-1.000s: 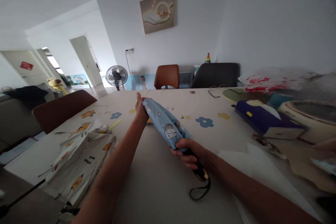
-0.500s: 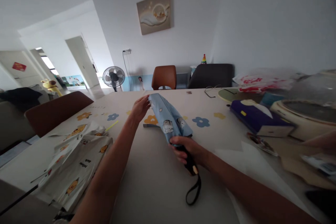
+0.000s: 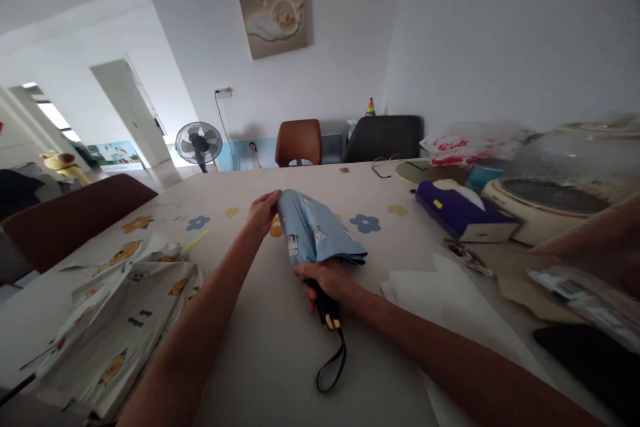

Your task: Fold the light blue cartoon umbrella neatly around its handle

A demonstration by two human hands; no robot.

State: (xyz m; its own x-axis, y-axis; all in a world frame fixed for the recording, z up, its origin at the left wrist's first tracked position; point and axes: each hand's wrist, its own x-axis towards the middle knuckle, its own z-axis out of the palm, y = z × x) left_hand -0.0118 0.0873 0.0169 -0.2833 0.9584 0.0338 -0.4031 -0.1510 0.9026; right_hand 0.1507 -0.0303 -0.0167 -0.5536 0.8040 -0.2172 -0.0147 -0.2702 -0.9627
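A light blue folding umbrella (image 3: pixel 315 227) with a cartoon print is held above the middle of the white table (image 3: pixel 260 360). Its canopy is collapsed, with loose folds fanning out to the right. My left hand (image 3: pixel 265 211) pinches the far end of the canopy. Around the black handle and the canopy's lower edge, my right hand (image 3: pixel 330 283) is closed. A black wrist strap (image 3: pixel 331 373) dangles from the handle's end. To the left lies a white cloth with yellow cartoon figures (image 3: pixel 135 313), near my left forearm.
On the right are a purple tissue box (image 3: pixel 463 213), white paper (image 3: pixel 450 307), a round cream appliance (image 3: pixel 545 207) and a plastic bag (image 3: pixel 470 143). Eyeglasses (image 3: pixel 383 167) lie at the far edge. Chairs stand behind and left; a fan (image 3: pixel 199 143) is beyond.
The umbrella's loose folds have spread out further to the right, and the handle has swung left with my right hand. My left hand keeps its hold at the far end. The view has shifted right.
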